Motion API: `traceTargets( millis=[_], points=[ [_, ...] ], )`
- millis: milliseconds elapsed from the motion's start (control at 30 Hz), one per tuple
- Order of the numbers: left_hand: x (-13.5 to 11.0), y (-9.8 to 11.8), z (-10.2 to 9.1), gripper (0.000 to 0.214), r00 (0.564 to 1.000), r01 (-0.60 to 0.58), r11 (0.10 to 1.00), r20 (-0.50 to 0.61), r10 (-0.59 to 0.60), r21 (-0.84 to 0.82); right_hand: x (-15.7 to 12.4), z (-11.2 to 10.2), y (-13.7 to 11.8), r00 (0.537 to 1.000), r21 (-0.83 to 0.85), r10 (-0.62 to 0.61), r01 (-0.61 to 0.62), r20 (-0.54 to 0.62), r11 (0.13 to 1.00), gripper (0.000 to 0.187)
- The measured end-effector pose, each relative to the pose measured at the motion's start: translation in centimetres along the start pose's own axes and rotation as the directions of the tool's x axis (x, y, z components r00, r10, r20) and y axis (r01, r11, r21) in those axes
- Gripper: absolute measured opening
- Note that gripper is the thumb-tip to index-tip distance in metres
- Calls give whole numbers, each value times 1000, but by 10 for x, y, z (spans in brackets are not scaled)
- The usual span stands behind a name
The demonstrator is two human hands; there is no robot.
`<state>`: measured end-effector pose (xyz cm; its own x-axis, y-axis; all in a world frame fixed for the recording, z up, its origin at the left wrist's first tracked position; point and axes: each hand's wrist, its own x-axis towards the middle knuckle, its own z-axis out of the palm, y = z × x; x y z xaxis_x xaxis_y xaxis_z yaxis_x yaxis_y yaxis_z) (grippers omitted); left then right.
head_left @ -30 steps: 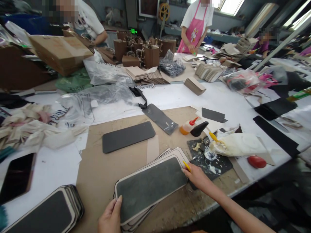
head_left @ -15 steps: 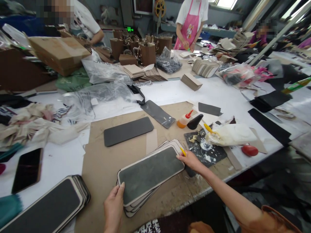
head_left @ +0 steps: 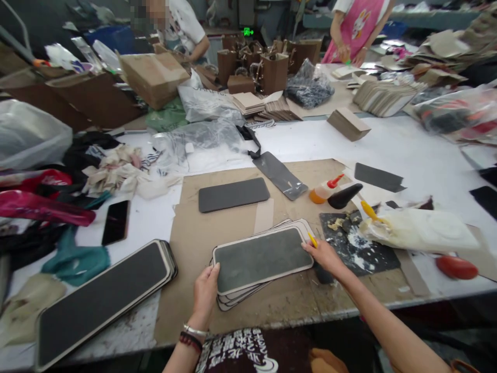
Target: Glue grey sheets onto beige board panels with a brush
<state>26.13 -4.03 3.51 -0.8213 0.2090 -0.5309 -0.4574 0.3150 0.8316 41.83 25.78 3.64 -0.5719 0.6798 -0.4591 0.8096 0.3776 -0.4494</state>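
A rounded rectangular dark grey-green panel with a pale border (head_left: 264, 259) lies on top of a fanned stack of similar panels (head_left: 243, 298). At its left end, my left hand (head_left: 206, 290) grips the edge, thumb on top and fingers curled out of sight. My right hand (head_left: 326, 255) is closed at the upper right corner, with a thin yellow tool (head_left: 312, 239) poking out between its fingers and the fingertips on the panel. How much of the tool lies inside the hand is hidden. Behind the stack sits a plain dark grey panel (head_left: 233, 195) on brown board (head_left: 186, 228).
Left stands another stack of bordered panels (head_left: 104, 300), near a phone (head_left: 115, 223). To the right are a glue-smeared black board (head_left: 359, 248), an orange bottle with red tip (head_left: 324, 190), a white container (head_left: 430, 228) and a red object (head_left: 457, 267). Two people work across the table.
The camera view has turned left, so everything sits further right in the picture. Both hands keep their places at the panel's two ends.
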Motion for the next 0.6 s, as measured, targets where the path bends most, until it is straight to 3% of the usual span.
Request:
traceTargets(
  millis=[167, 300, 600],
  points=[
    [-7, 15, 0, 52, 998, 20, 998, 65, -16, -64, 8, 3, 10, 998, 19, -42, 41, 36, 999, 27],
    [-4, 13, -2, 49, 995, 71, 996, 75, -68, -46, 4, 3, 10, 997, 34, -58, 56, 44, 998, 26],
    [3, 7, -1, 44, 994, 106, 994, 8, -106, 11, -3, 0, 0, 999, -46, -26, 27, 25, 999, 22]
  ],
)
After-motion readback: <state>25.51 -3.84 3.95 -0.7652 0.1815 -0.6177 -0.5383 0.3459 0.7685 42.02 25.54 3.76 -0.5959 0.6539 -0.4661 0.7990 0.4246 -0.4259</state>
